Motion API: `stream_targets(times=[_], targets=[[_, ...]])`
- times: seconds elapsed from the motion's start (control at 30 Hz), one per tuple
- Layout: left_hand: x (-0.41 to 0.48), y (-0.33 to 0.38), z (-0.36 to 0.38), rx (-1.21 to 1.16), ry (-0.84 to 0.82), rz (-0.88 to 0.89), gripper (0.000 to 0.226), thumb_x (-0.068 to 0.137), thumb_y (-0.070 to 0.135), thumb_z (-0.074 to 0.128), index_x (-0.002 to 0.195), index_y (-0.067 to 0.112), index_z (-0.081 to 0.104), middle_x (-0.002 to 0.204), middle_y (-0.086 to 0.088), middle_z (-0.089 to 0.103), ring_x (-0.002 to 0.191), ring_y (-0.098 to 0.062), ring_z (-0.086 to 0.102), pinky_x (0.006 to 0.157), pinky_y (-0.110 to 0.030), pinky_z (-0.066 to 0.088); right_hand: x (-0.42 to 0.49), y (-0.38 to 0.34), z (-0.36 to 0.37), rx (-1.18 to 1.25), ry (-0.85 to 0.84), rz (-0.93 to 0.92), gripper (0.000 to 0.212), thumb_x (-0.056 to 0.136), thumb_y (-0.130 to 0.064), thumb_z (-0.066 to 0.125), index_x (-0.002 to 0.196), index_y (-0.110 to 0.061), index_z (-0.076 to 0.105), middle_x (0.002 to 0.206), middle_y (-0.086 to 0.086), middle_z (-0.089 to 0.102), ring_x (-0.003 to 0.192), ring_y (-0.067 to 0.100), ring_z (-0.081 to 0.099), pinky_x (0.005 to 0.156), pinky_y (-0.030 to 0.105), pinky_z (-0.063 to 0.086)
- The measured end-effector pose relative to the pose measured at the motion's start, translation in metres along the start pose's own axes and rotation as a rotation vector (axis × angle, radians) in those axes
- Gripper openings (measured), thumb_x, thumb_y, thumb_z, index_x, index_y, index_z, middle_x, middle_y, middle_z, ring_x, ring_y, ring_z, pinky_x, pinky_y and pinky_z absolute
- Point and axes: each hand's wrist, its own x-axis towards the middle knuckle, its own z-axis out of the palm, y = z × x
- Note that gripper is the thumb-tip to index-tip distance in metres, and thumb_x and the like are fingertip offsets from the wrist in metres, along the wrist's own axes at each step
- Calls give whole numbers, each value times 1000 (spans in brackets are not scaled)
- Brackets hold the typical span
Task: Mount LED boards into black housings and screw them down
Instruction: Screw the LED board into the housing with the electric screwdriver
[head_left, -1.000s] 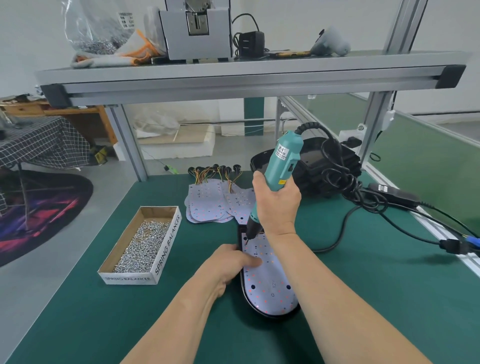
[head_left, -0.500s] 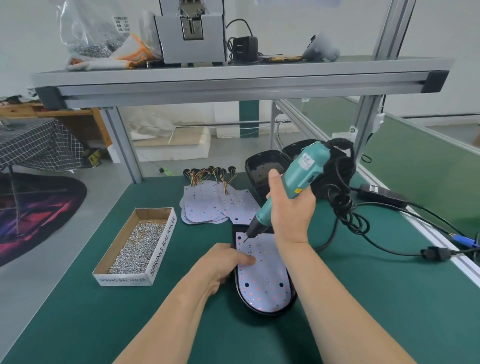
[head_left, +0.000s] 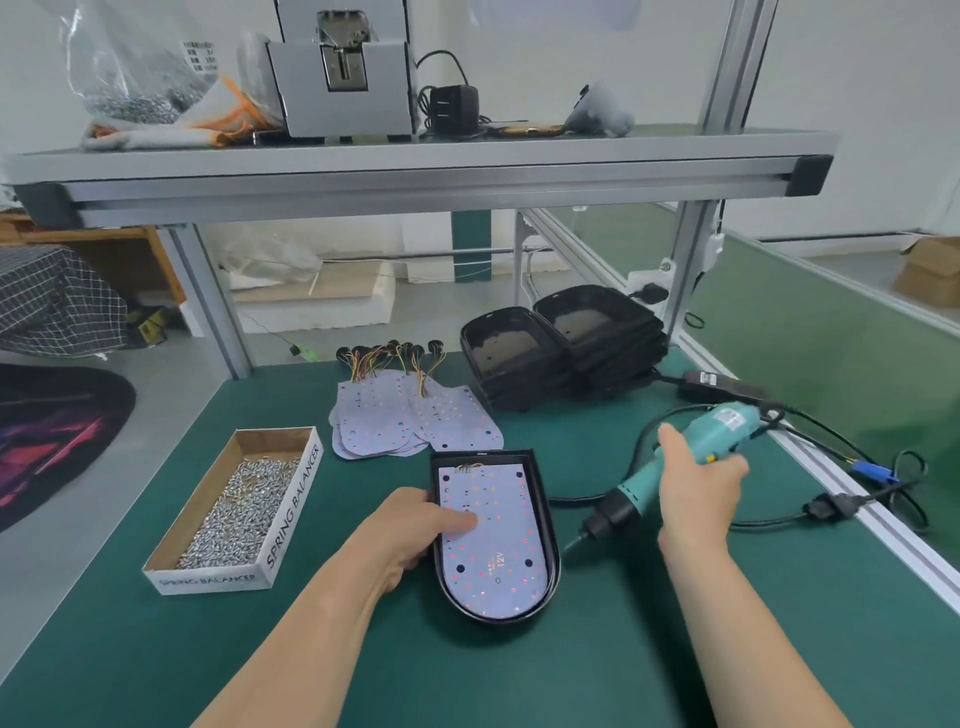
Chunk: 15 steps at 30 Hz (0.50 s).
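Head view: black housing (head_left: 546, 499) lies flat mid-surface (head_left: 597, 670), rounded end toward the near edge, LED board (head_left: 498, 551) seated inside its rim. Left hand (head_left: 415, 525) lies over the housing's left rim, fingers uncurled and pressing on the board. Right hand (head_left: 696, 488) is clamped round the teal electric screwdriver (head_left: 638, 484); the tool is tilted, bit tip just off the housing's right edge. Can't tell if the tip touches the surface.

Screw box (head_left: 234, 499) sits left of the housing, a hand-filled gap between. Loose LED boards (head_left: 410, 421) sit just behind the housing's square end, stacked empty housings (head_left: 561, 353) further back right. Cable (head_left: 769, 525) loops between the screwdriver and the right edge rail (head_left: 852, 499). Most open room is along the near edge.
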Motion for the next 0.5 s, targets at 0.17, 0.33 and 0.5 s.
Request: stream_targets(times=[0.17,0.33,0.5], targets=[[0,3,-2,19,20,5,30,67,14,83,96,8,76,90,-6,79,98,-31,74,101,-45,51,7,17,-21,-253,7,-22,81,82,-39,75,141,-12,27,110,8,60,98,33,61,84,45,48],[1,1,-6,64,107,25,26,77,12,84,98,7,70,86,-3,77,69,-15,71,55,-17,49,12,16,-21,-632,130,-247,102,77,-22,82,156,-16,19,160,17,18,141,40,29,115,54,28],[-2,1,-6,80,146,38,32,75,15,85,99,10,64,92,-3,75,76,-17,69,55,-24,43,21,4,3,-1151,1,-615,46,89,-36,72,127,-12,65,139,16,52,134,35,39,109,47,33]])
